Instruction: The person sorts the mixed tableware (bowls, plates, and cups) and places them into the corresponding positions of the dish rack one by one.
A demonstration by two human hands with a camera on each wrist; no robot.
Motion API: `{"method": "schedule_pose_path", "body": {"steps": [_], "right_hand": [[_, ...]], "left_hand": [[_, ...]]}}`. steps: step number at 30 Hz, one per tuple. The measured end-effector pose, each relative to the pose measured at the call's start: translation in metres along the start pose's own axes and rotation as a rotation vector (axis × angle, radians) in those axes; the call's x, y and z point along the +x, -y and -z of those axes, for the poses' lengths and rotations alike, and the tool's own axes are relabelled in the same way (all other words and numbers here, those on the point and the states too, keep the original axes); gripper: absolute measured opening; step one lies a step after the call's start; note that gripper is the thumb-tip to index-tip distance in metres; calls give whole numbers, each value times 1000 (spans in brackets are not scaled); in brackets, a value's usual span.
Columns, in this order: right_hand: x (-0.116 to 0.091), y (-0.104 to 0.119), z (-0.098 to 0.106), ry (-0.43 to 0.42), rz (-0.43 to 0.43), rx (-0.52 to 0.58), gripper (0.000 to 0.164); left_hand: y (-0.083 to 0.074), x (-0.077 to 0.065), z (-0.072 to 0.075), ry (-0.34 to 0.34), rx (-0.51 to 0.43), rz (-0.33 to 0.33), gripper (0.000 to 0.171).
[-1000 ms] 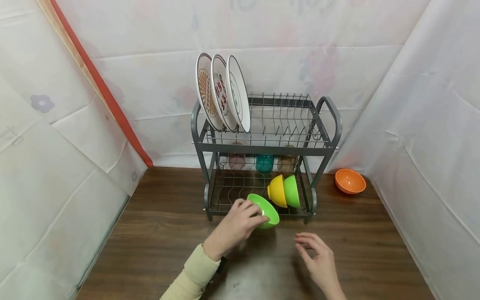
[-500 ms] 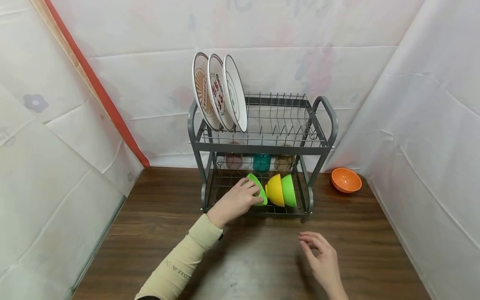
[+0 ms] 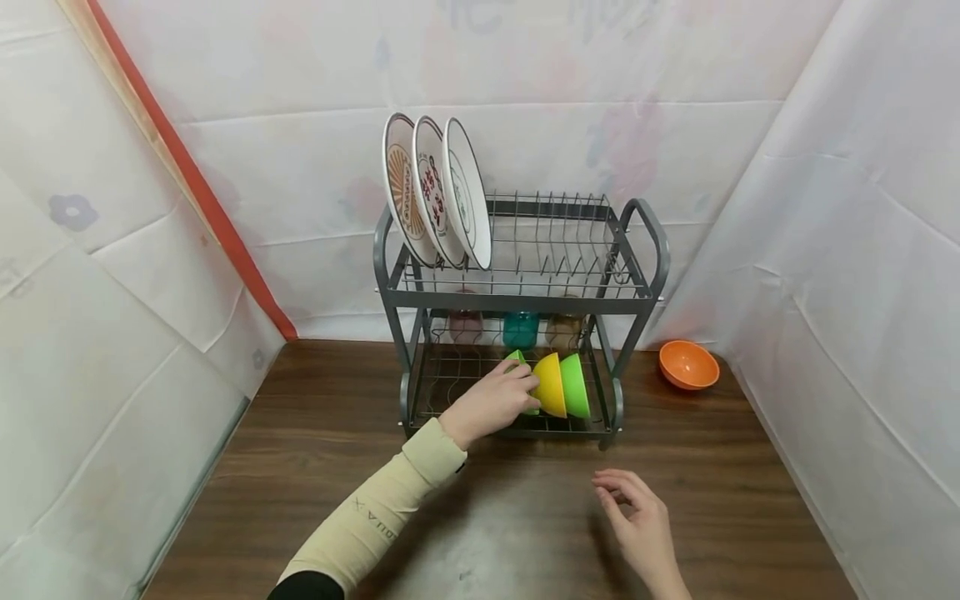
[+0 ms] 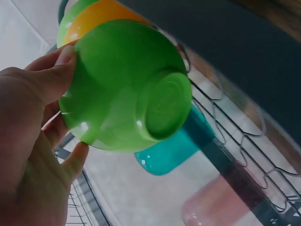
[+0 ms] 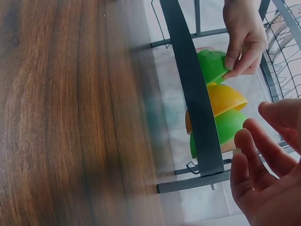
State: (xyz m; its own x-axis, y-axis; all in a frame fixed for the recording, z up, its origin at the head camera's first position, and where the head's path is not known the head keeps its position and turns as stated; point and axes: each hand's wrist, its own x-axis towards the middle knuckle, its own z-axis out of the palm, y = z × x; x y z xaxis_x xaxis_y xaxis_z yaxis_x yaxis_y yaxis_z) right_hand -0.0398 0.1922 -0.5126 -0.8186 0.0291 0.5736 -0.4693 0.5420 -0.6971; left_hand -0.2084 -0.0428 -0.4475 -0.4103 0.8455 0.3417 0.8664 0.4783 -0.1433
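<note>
My left hand (image 3: 495,404) grips a green bowl (image 4: 117,89) by its rim, thumb on the outside. That bowl stands on its side over the lower tier of the dish rack (image 3: 517,302), just left of a yellow bowl (image 3: 550,386). A second green bowl (image 3: 575,387) nests against the yellow one on the right. In the head view my left hand covers most of the held bowl. My right hand (image 3: 636,521) hovers over the table in front of the rack, fingers loosely bent, holding nothing.
Three plates (image 3: 467,196) stand upright at the left of the top tier. Behind the bowls are a pink cup (image 3: 466,325), a teal cup (image 3: 521,330) and a brown cup (image 3: 564,332). An orange bowl (image 3: 688,365) sits on the table (image 3: 315,467) right of the rack.
My left hand has carried the green bowl from in front of the rack onto its lower tier, turned it on its side and brought it up beside the yellow bowl. My right hand has hardly moved.
</note>
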Motion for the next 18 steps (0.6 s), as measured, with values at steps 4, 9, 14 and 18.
{"method": "schedule_pose_path", "body": {"steps": [4,9,14,18], "right_hand": [[-2,-3,1,2,-16,2,27],[-3,-3,-1,-1,-50,-25,31],[0,-5,-3,1,-59,-36,32],[2,-8,-6,19,-50,-18,32]], "left_hand": [[-3,4,3,44,59,-12,12],[-8,7,5,52,113,-18,13],[-9,9,6,53,121,-20,19],[-9,10,3,40,128,-24,20]]}}
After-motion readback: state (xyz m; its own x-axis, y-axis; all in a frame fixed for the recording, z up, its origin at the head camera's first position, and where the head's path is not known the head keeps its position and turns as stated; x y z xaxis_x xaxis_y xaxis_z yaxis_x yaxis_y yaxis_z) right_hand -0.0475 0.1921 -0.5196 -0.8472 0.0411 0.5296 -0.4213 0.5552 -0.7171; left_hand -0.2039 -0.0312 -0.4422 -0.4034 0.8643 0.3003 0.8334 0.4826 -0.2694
